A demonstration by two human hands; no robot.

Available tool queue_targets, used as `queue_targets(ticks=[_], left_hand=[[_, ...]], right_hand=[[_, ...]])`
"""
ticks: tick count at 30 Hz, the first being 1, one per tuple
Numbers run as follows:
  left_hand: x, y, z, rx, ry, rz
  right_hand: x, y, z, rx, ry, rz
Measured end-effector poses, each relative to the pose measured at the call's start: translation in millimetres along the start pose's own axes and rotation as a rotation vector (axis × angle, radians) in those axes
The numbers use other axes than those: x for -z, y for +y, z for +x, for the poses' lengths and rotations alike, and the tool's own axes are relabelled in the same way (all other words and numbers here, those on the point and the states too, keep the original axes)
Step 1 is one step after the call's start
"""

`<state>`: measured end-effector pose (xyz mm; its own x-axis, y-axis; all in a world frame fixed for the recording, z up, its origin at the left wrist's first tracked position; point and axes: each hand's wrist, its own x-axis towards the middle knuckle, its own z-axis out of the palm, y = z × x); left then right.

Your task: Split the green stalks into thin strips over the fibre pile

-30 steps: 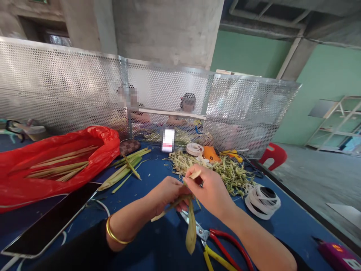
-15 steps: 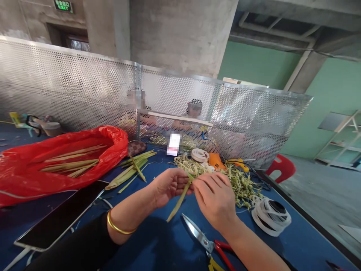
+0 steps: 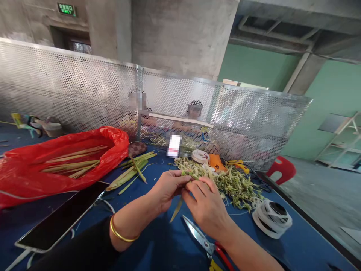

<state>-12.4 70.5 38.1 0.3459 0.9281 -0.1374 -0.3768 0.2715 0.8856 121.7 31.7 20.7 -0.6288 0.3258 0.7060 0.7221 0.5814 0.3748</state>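
Observation:
A green leaf strip (image 3: 176, 210) hangs below my two hands, which meet over the middle of the table. My left hand (image 3: 168, 188) pinches the upper part of the strip between thumb and fingers. Against it, my right hand (image 3: 203, 203) has its fingers curled round the same strip, hiding much of it. Just below lie scissors (image 3: 199, 233) with red and yellow handles, partly under my right forearm. A pile of small green knotted pieces (image 3: 239, 186) spreads behind and right of my right hand. Loose leaf strips (image 3: 128, 175) lie to the left.
At the left are a red plastic bag (image 3: 113, 139) holding dry strips and a dark tablet (image 3: 63, 214) with a cable. A white ribbon spool (image 3: 272, 218) stands right. Behind are a lit phone (image 3: 174, 146), a tape roll (image 3: 200, 156) and a perforated metal screen (image 3: 175, 90), with people beyond.
My left fingers have closed from a loosely open palm into a pinch. My right hand has shifted slightly left, and less of the strip shows below the hands.

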Motion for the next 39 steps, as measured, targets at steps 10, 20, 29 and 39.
queue_targets(ticks=[10,20,29,39], left_hand=[[-3.7,3,-3,0.000,-0.019,0.205],[-6.0,-6,-5,-0.065,-0.022,0.212],[-5.4,-13,0,-0.113,0.100,0.125],[1.7,-6,5,-0.270,0.165,0.239]], right_hand=[[3,23,1,-0.988,0.057,0.686],[-9,25,0,-1.074,0.000,0.741],[-10,21,1,-1.128,-0.052,0.839],[18,24,12,-0.933,-0.240,1.147]])
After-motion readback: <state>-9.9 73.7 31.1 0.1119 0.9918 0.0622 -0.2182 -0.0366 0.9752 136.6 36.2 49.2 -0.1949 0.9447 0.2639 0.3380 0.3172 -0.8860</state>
